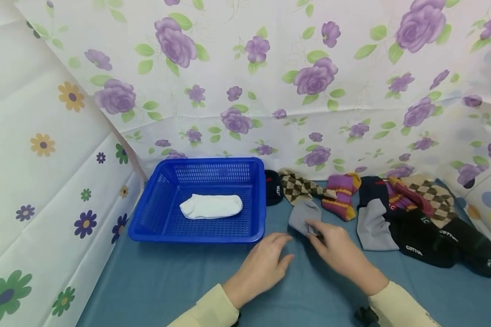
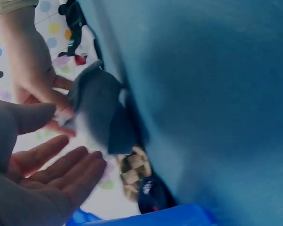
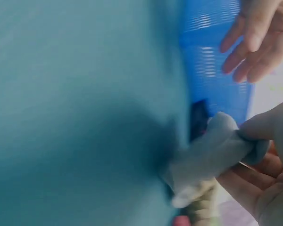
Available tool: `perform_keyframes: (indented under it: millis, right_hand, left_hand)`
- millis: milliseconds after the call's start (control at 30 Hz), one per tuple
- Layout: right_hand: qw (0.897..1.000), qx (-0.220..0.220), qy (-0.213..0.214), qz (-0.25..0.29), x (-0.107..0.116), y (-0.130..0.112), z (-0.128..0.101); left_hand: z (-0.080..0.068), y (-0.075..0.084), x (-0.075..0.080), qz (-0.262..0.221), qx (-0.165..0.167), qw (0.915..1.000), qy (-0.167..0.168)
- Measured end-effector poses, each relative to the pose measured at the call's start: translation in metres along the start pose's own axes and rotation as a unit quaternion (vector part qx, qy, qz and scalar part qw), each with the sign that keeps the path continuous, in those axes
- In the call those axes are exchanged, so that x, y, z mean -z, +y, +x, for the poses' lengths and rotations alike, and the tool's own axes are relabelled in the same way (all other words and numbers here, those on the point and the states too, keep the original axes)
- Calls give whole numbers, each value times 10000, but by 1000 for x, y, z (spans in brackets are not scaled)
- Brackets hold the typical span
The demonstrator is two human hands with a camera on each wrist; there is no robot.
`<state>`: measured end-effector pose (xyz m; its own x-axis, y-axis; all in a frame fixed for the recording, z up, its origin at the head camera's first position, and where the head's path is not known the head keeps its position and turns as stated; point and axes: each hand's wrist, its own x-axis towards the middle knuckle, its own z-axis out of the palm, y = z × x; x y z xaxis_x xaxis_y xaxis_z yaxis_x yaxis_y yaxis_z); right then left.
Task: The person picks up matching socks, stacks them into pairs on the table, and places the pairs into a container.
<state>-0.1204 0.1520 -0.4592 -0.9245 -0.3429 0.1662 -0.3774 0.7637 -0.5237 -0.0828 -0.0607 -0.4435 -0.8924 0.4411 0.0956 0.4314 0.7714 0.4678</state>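
The grey sock (image 1: 302, 213) is right of centre in the head view, slightly below the middle. The flowered backdrop (image 1: 212, 77) fills the top of that frame, and the blue tabletop (image 1: 147, 281) spans the bottom. The blue basket (image 1: 196, 238) stands left of centre; a sock pile (image 1: 421, 238) lies at the right edge. At lower centre, the left hand (image 1: 263, 263) has its fingers loosely spread; the right hand (image 1: 337, 250) beside it pinches the grey sock between thumb and fingers. A white sock (image 1: 211, 206) lies inside the basket.
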Motion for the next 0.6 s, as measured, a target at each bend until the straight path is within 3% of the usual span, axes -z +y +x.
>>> perform_keyframes:
  millis: [267,433,600]
  right_hand:
    - [9937,282,773,764,37,-35,5]
    - [9906,354,914,955,37,-50,6]
    - [9857,597,1155,1073,29,-53,5]
  left_hand:
    - [4,17,16,-593,-713,9922,836]
    - [8,23,16,-928,-752,9875,1023]
    - [11,20,20,-1084,-784,9801,1465]
